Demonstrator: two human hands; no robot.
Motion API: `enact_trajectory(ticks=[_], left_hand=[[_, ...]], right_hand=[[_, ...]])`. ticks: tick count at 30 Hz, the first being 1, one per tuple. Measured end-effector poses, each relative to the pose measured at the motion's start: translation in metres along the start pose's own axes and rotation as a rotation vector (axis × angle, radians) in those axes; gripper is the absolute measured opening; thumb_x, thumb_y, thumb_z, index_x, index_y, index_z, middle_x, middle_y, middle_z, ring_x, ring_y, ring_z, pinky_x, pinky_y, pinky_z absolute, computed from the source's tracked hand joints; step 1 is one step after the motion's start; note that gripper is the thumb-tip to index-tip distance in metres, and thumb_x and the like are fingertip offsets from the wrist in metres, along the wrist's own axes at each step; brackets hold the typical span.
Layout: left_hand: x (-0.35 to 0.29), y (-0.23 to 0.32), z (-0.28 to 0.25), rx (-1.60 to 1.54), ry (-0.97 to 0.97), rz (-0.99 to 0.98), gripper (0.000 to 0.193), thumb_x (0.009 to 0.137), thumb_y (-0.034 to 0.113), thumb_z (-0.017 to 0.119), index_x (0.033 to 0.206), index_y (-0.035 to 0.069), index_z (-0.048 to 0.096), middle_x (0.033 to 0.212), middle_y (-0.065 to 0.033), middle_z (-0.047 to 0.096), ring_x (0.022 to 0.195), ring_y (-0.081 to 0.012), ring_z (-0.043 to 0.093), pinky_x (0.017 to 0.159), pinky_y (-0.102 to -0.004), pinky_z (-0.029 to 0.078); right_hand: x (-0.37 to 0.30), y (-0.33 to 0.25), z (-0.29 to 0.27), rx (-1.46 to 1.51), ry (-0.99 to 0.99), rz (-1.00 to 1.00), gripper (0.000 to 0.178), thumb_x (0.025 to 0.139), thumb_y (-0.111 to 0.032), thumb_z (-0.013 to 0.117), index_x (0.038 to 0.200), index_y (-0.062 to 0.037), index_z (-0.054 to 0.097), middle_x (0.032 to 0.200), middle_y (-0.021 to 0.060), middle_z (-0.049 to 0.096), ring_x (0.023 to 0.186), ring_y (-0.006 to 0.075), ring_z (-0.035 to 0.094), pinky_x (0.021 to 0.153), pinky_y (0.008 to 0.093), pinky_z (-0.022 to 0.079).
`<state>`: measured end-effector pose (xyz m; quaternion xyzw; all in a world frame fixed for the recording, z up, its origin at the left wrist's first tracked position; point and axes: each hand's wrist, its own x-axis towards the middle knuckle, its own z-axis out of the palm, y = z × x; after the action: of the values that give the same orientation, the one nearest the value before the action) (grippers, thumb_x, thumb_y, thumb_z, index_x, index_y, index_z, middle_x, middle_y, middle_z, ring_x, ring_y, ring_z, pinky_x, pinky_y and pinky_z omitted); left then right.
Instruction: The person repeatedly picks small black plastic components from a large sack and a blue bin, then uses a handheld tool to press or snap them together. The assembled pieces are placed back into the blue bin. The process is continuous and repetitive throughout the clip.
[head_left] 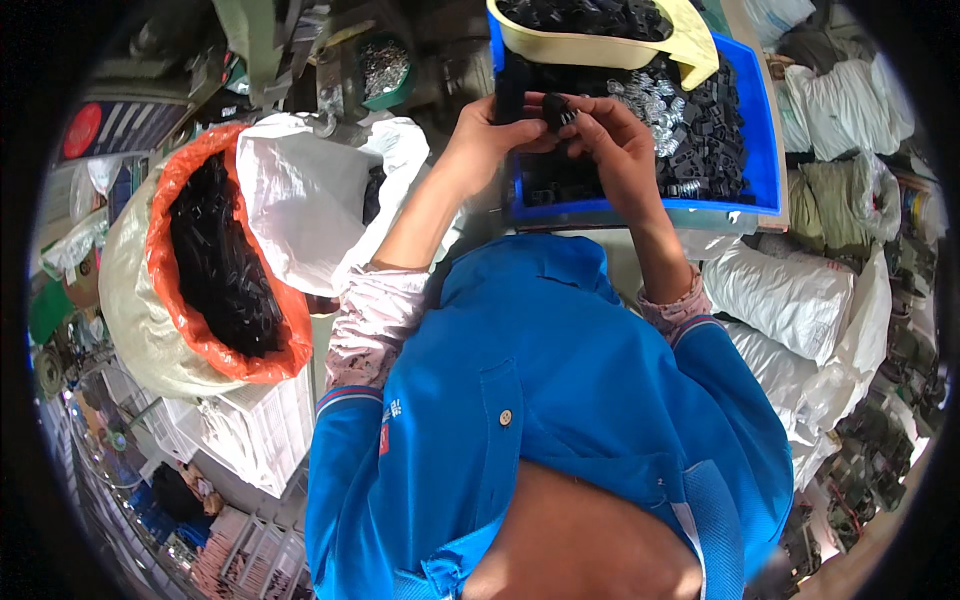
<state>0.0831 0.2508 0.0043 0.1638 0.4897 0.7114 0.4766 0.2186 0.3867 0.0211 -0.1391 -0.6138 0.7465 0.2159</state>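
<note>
Both hands meet over the near left part of a blue bin (775, 150). A small black plastic part (557, 108) is pinched between them, with a light streak on it that may be a metal spring. My left hand (488, 138) has its thumb and fingers closed at the part's left side. From the right, the thumb and fingertips of my right hand (618, 148) grip the same part. Silvery coil springs (652, 110) lie in the bin just beyond the right hand. Loose black plastic pieces (715, 150) fill the bin around them.
A cream plastic tray (590, 52) of black pieces rests across the bin's far end. To the left stands a sack with an orange liner (160, 230), full of black parts, beside a white bag (300, 200). Stuffed white sacks (785, 290) are stacked at right.
</note>
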Motion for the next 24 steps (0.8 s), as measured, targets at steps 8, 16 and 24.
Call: enact_trajectory(ticks=[8,16,24], left_hand=[[-0.041,0.005,-0.024,-0.416,0.052,-0.060,0.010,0.092,0.005,0.064,0.101,0.002,0.066,0.090,-0.0106,0.069,0.078,-0.0180,0.068,0.072,-0.0292,0.058],[-0.072,-0.003,-0.033,-0.101,0.280,0.316,0.017,0.083,-0.008,0.068,0.092,0.005,0.063,0.091,-0.0046,0.066,0.090,-0.0149,0.065,0.079,-0.0262,0.054],[-0.096,0.001,-0.034,0.147,0.405,0.345,0.032,0.081,0.000,0.074,0.112,-0.001,0.065,0.102,-0.0035,0.068,0.090,-0.0103,0.062,0.083,-0.0258,0.051]], right_hand=[[0.002,-0.017,0.028,-0.580,-0.417,-0.374,0.023,0.086,0.011,0.059,0.107,0.0029,0.062,0.123,0.0152,0.062,0.105,0.0230,0.064,0.087,0.0310,0.053],[0.020,-0.008,0.052,-0.189,-0.237,0.009,0.021,0.092,-0.008,0.066,0.109,0.0041,0.066,0.094,0.0078,0.069,0.080,0.0112,0.064,0.072,0.0232,0.052],[0.037,0.000,0.069,-0.256,-0.424,0.036,0.012,0.089,-0.005,0.068,0.100,0.0001,0.070,0.092,0.0044,0.070,0.080,0.0079,0.063,0.070,0.0228,0.051]])
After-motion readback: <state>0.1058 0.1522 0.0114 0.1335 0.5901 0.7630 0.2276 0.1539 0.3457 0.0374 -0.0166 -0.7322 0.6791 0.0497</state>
